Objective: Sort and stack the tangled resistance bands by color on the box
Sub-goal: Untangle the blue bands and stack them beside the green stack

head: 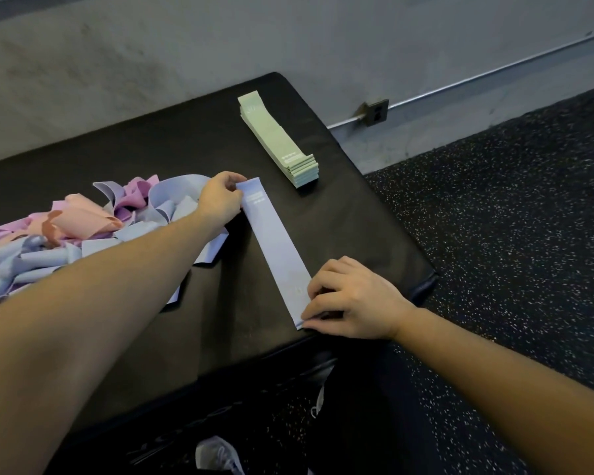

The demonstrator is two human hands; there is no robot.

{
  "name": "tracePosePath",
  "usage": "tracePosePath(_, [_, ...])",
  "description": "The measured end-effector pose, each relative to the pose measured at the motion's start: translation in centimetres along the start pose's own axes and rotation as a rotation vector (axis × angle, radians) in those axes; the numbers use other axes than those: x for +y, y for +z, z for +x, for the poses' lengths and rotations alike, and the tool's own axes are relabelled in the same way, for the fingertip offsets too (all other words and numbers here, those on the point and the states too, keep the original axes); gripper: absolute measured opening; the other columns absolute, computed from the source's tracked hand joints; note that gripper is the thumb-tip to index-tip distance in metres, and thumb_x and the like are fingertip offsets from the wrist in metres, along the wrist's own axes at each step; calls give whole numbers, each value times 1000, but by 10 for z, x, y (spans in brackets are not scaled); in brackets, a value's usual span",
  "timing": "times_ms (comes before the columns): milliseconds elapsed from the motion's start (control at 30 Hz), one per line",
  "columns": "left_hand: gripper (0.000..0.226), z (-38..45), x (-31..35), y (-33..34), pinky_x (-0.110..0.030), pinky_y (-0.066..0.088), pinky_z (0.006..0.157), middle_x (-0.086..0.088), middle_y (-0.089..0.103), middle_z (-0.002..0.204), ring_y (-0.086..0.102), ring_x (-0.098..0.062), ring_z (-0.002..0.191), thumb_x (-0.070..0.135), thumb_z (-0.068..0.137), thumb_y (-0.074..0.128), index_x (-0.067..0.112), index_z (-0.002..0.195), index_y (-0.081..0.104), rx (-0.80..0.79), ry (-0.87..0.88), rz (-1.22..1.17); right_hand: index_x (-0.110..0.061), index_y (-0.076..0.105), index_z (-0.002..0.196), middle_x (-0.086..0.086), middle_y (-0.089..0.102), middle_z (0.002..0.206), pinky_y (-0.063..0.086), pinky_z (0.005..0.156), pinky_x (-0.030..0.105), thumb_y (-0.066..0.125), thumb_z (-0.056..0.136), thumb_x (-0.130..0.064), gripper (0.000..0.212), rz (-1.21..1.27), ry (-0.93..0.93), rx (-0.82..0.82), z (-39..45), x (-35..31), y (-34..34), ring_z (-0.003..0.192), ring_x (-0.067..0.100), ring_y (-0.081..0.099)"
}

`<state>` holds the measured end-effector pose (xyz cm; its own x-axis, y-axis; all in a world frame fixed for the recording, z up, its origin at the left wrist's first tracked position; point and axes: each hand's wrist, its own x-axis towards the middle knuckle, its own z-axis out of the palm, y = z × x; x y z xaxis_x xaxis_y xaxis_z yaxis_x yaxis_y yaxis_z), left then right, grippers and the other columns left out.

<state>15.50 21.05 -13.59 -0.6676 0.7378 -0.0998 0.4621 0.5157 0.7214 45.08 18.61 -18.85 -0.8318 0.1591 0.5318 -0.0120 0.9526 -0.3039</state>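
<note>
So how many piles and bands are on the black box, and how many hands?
Neat green stack: 1
Flat blue band held at both ends: 1
Tangled pile of pink, peach and blue bands: 1, too jumbled to count
Hands: 2, left hand, right hand
Total: 5

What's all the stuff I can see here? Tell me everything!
green bands: one neat stack, pale green, far right of the box
blue band: one, light blue, flat near the box's front edge
tangled bands: one pile, pink, peach, purple and blue, left on the box
box: one, black, against the wall
wall outlet: one, low on the wall
shoe: one, grey, on the floor
left hand: pinches the band's far end
right hand: holds the near end
</note>
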Motion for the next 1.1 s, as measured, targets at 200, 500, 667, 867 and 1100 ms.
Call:
tracePosePath(200, [38, -2, 1, -6, -35, 57, 93, -8, 61, 128, 65, -25, 110, 7, 100, 55, 17, 136, 59, -34, 36, 52, -31, 75, 100, -9, 62, 100, 44, 80, 31, 72, 86, -57, 30, 83, 143, -31, 2, 3, 2, 90, 13, 59])
tracePosePath(500, [14, -40, -2, -38, -20, 50, 79, 0, 59, 126, 62, -15, 105, 20, 101, 56, 24, 111, 64, 24, 296, 100, -33, 72, 104, -12, 65, 96, 52, 84, 27, 76, 81, -51, 29, 411, 482, -89, 13, 0, -10, 88, 12, 63])
tracePosePath(667, [20, -71, -38, -79, -29, 45, 85, 5, 65, 113, 59, -12, 99, 13, 96, 56, 21, 105, 71, 3, 442, 261, -30, 74, 99, -6, 68, 92, 50, 76, 17, 76, 90, -28, 10, 587, 670, -113, 23, -6, -19, 79, 7, 60])
tracePosePath(867, [32, -95, -97, -129, -48, 38, 109, 4, 63, 129, 52, -23, 129, 29, 87, 63, 27, 119, 68, 54, 532, 612, -32, 72, 101, -5, 72, 97, 57, 83, 27, 71, 93, -25, 10, 546, 756, -57, 43, -13, -18, 89, 13, 68])
tracePosePath(1100, [52, -108, -161, -159, -48, 25, 117, 0, 47, 150, 41, -24, 140, 39, 92, 61, 27, 142, 51, 70, 404, 737, -34, 68, 103, -9, 66, 101, 52, 75, 19, 67, 95, -14, 22, 459, 676, -85, 93, -34, 14, 81, 11, 62])
